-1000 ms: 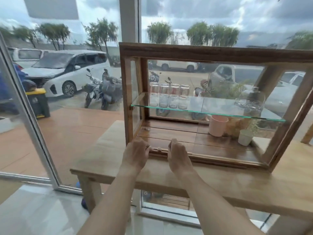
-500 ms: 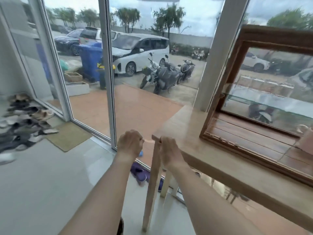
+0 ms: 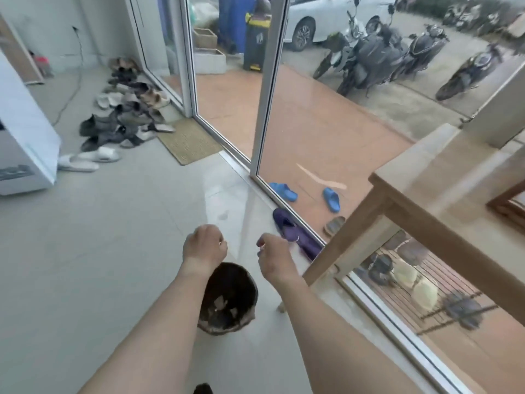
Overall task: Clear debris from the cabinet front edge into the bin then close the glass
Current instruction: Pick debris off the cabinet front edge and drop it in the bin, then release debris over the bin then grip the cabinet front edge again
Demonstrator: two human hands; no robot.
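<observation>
The left hand [image 3: 205, 245] is curled with its back to the camera, so whatever its fingers may hold is hidden; the same goes for the right hand [image 3: 274, 255], whose fingertips blur against the floor. The left forearm covers the near-left rim of the bin [image 3: 229, 297], and the scraps inside it are too small to name. The cabinet [image 3: 507, 203] is cut off by the right edge (only a wooden corner shows), so its glass cannot be seen. The table [image 3: 443, 177] runs out of the picture too. The far heap of shoes [image 3: 127, 112] smears together.
</observation>
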